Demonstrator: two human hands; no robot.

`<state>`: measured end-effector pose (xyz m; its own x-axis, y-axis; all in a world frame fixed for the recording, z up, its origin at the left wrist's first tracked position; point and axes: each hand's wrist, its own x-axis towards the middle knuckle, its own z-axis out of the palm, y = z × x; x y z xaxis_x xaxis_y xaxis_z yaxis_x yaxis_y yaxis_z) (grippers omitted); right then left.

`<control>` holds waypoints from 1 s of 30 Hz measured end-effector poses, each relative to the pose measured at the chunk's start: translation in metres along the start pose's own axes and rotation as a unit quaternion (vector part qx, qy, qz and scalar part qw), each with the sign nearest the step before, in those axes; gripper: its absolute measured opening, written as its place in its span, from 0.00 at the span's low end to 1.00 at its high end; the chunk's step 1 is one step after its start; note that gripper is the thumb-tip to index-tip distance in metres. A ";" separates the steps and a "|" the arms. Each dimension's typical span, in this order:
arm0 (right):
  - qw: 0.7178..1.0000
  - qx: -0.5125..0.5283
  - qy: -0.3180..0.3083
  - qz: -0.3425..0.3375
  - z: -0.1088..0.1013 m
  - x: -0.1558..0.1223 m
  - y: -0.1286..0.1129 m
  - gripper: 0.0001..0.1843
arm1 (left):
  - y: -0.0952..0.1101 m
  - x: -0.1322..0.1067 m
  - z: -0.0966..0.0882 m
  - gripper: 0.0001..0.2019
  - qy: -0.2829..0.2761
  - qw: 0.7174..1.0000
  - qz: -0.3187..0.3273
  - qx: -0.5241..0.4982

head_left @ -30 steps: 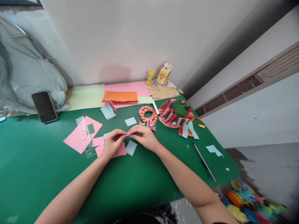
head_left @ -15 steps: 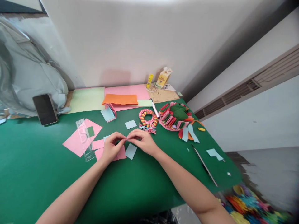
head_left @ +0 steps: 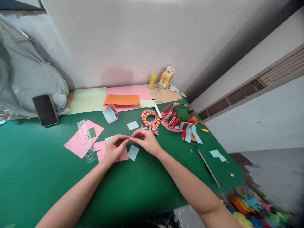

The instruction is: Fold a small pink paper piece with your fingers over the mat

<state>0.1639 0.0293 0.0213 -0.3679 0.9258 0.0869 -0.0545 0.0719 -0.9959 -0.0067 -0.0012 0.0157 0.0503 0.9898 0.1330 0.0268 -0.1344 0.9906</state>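
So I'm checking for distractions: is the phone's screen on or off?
Off: the phone lies face up against the grey bag, its screen uniformly dark.

The worktop [head_left: 42, 177] carries a matt green covering, smooth all over. On it lie matt paper squares, pink [head_left: 99, 145] and pale blue [head_left: 133, 152], beside a clear glossy plastic ruler [head_left: 85, 141]. Near the far left corner a phone [head_left: 45, 110] shows a glossy dark screen. The folded-paper ring [head_left: 150, 117] looks ridged.
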 end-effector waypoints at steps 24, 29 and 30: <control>0.998 -0.056 -0.009 -0.018 -0.002 0.000 -0.006 0.16 | -0.003 -0.001 -0.002 0.05 0.007 0.998 0.043 0.036; 0.998 -0.058 0.000 -0.016 -0.003 0.000 -0.004 0.13 | -0.006 -0.002 -0.003 0.05 0.003 0.996 0.057 0.067; 0.998 -0.058 0.001 -0.017 -0.003 0.000 -0.004 0.13 | -0.006 -0.002 -0.003 0.05 0.004 0.996 0.059 0.072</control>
<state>0.1666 0.0300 0.0250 -0.3661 0.9227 0.1209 0.0412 0.1459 -0.9884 -0.0095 -0.0025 0.0095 0.0533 0.9673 0.2481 0.1639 -0.2535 0.9533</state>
